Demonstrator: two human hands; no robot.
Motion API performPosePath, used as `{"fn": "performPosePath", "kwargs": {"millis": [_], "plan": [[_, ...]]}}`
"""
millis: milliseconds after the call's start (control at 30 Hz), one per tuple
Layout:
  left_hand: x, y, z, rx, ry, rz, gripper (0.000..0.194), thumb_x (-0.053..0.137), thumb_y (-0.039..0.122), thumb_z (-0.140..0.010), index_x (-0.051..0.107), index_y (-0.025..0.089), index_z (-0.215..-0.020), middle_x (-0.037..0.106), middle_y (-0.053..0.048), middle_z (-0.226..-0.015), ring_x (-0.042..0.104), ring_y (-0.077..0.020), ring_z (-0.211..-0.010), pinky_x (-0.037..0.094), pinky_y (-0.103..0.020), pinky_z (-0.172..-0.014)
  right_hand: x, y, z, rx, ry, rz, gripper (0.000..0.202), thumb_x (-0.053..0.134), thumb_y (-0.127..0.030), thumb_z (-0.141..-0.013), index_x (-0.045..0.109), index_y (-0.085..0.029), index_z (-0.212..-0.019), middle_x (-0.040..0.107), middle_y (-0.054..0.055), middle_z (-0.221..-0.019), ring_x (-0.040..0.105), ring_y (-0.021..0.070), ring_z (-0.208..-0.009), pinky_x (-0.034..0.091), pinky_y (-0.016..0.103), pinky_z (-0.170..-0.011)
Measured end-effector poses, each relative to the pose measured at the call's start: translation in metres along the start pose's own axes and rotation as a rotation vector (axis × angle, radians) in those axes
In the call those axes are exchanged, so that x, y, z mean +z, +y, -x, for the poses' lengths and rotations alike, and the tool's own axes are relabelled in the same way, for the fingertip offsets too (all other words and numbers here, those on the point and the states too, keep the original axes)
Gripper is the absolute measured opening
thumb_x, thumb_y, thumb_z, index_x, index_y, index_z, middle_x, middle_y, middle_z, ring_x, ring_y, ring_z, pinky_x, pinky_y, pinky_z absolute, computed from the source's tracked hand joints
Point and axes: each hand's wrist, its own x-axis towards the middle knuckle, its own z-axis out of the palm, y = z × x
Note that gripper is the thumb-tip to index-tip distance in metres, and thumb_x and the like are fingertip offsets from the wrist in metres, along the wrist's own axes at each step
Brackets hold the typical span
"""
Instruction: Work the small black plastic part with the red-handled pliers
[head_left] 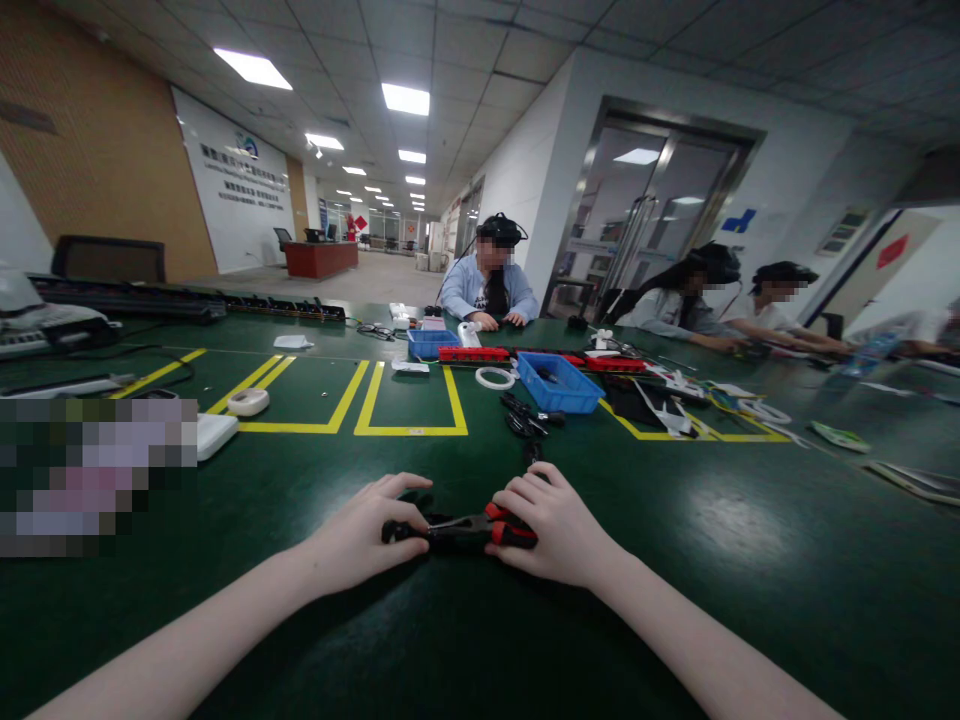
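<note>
Red-handled pliers (466, 527) lie across the middle, low over the green table, jaws toward the left. Around their red and black handles the fingers of my right hand (551, 525) are wrapped. My left hand (375, 530) pinches a small black piece (396, 531) beside the jaw tips, its index finger and thumb close together. Something dark sits just under the pliers, too dim to make out. Beyond my right hand, a bundled black cable (525, 418) rests on the table.
A blue bin (559, 383) stands past the cable, near a white ring (495, 378) and red strips (472, 354). Another blue bin (433, 343) is farther back. Yellow tape (411, 431) marks the green table (675, 620). Several people sit across and to the right.
</note>
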Motion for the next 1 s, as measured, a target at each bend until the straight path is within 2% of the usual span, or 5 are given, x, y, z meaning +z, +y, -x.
{"fn": "performPosePath", "kwargs": {"millis": [233, 467, 767, 1000], "plan": [[0.0017, 0.0034, 0.0010, -0.039, -0.014, 0.029, 0.009, 0.066, 0.027, -0.088, 0.074, 0.028, -0.094, 0.053, -0.004, -0.136, 0.053, -0.0277, -0.122, 0.043, -0.050, -0.106, 0.0003, 0.0021, 0.0010, 0.003, 0.002, -0.015, 0.036, 0.072, -0.047, -0.077, 0.066, -0.020, -0.101, 0.070, 0.006, -0.093, 0.063, 0.0219, -0.086, 0.036, 0.045, -0.097], [0.0031, 0.0030, 0.0031, 0.054, -0.002, -0.013, 0.011, 0.064, 0.022, -0.089, 0.072, 0.024, -0.096, 0.055, -0.006, -0.132, 0.057, -0.0257, -0.117, 0.049, -0.046, -0.101, -0.0006, 0.0024, 0.0019, 0.013, 0.004, -0.028, 0.037, 0.071, -0.047, -0.078, 0.065, -0.020, -0.103, 0.071, 0.006, -0.096, 0.064, 0.0218, -0.088, 0.036, 0.046, -0.098], [0.0062, -0.0013, 0.0024, 0.067, -0.004, -0.011, 0.010, 0.064, 0.021, -0.089, 0.071, 0.023, -0.095, 0.057, -0.006, -0.128, 0.060, -0.0233, -0.113, 0.049, -0.041, -0.100, 0.0048, -0.0014, 0.0015, 0.005, 0.005, -0.040, 0.038, 0.072, -0.047, -0.078, 0.065, -0.020, -0.103, 0.071, 0.005, -0.096, 0.063, 0.0205, -0.086, 0.038, 0.043, -0.095], [0.0060, -0.0048, 0.0013, 0.077, -0.004, -0.021, 0.009, 0.065, 0.021, -0.088, 0.071, 0.022, -0.095, 0.058, -0.006, -0.126, 0.059, -0.0241, -0.113, 0.049, -0.041, -0.099, 0.0034, -0.0016, 0.0006, 0.001, -0.015, -0.044, 0.037, 0.072, -0.046, -0.078, 0.066, -0.019, -0.102, 0.071, 0.006, -0.094, 0.063, 0.0212, -0.085, 0.040, 0.042, -0.092]]}}
